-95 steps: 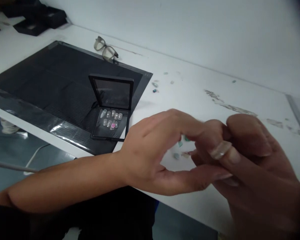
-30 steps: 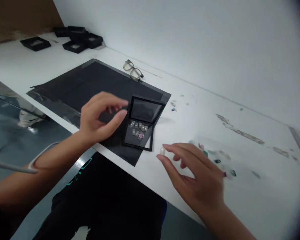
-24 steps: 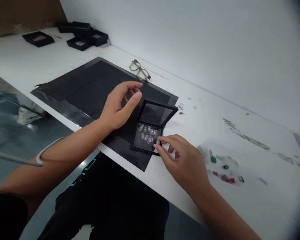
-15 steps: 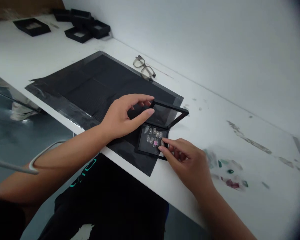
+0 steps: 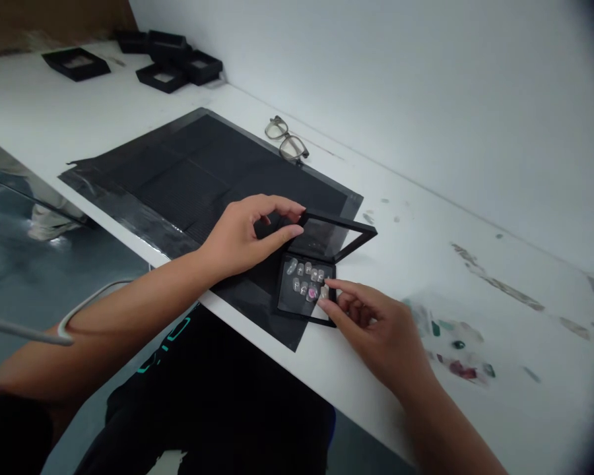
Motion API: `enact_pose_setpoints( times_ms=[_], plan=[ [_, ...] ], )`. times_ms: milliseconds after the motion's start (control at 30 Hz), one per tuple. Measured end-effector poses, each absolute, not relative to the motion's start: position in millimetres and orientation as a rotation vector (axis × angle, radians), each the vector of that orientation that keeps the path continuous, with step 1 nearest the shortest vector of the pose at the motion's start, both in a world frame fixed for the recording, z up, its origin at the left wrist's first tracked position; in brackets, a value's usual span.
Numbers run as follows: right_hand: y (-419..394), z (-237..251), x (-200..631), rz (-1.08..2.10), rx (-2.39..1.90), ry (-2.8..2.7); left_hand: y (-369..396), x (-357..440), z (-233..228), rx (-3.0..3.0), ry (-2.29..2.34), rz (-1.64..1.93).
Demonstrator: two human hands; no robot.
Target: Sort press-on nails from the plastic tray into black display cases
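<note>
A small black display box (image 5: pixel 292 304) stands with its windowed lid (image 5: pixel 363 231) raised, near the front edge of the table. Two rows of false nails (image 5: pixel 301 269), mostly clear or pale, lie on its clear inner film; one bears a pink decoration (image 5: pixel 312 293). My left hand (image 5: pixel 245 234) grips the lid's left side between thumb and fingers. At the right end of the lower row, my right hand (image 5: pixel 379 320) has its thumb and index finger closed on a pale false nail (image 5: pixel 325 291), which still touches or nearly touches the film.
Under the box lies a black mat (image 5: pixel 178 165) on the white table (image 5: pixel 366 396). Glasses (image 5: pixel 292 146) rest behind it. More black boxes (image 5: pixel 163 78) sit at the far left. A clear bag with coloured pieces (image 5: pixel 458 346) lies to the right, near a strip (image 5: pixel 497 280).
The view has shifted slightly, so everything sits a little lower. Both hands keep their places on the lid and the nail; the lid's tilt looks about the same.
</note>
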State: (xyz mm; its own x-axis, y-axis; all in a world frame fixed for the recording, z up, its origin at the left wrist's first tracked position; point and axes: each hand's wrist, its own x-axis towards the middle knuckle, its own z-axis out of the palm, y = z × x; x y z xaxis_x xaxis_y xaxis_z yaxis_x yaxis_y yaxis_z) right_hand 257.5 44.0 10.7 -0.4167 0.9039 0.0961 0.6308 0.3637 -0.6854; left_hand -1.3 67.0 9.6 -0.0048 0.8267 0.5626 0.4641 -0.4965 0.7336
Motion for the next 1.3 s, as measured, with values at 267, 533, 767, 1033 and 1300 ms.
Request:
enact_pose_setpoints(
  times_ms=[267, 533, 767, 1033, 1300],
  plan=[
    [46.3, 7.2, 254.5, 0.833, -1.312, -2.113, 63.6, -1.0, 8.5, 1.807, 1.208, 1.479],
    [41.4, 14.0, 250.1, 0.785, -1.301, -2.064, 59.0, -1.4, 9.8, 1.842, 1.005, 1.318],
    [31.3, 30.7, 259.8, 0.09, -0.844, -2.224, 57.7, -5.0, 13.3, 2.146, 0.785, 1.22],
    [30.4, 30.3, 266.8, -0.009, -0.674, -2.413, 47.3, 2.7, 8.5, 2.483, 0.676, 0.891],
    [37.0, 16.9, 262.4, 0.262, -0.752, -2.49, 39.8, 7.0, 0.1, 2.699, 0.791, 0.876]
  ],
)
